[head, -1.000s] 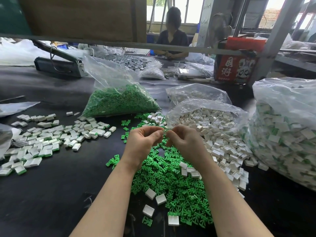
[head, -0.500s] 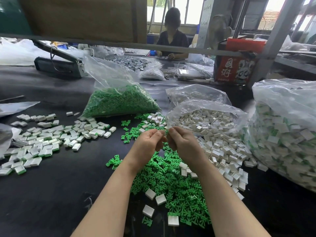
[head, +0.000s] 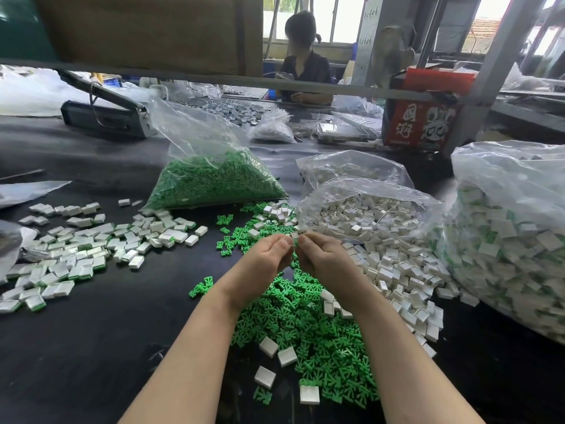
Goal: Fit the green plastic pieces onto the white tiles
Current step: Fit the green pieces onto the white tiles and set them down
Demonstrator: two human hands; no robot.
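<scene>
- Head view: my left hand [head: 260, 264] and right hand [head: 324, 261] meet fingertip to fingertip above the counter [head: 91, 347], both curled and pinching one small white tile [head: 295, 237] between them. Whether a green piece is already seated on it I cannot tell; the fingers cover it.
- Risk, as I judge it: the piece is tiny and hidden, so a skewed press could leave it half seated, or pop tile and piece out of the pinch into the loose green pieces [head: 305, 325] below, where they would be lost among look-alikes.
- A careless forearm could also sweep loose white tiles [head: 397, 270] into the finished pile [head: 76, 249] at left, mixing done with undone.
- Materials: the green pieces are hard moulded plastic, branched and spiky, likely to snag each other. The tiles are smooth, glossy, blocky rectangles.
- The bag of green pieces [head: 211, 182] and bag of tiles [head: 367, 209] are thin, crinkled clear film, slumped open; the counter is dark and matte.
</scene>
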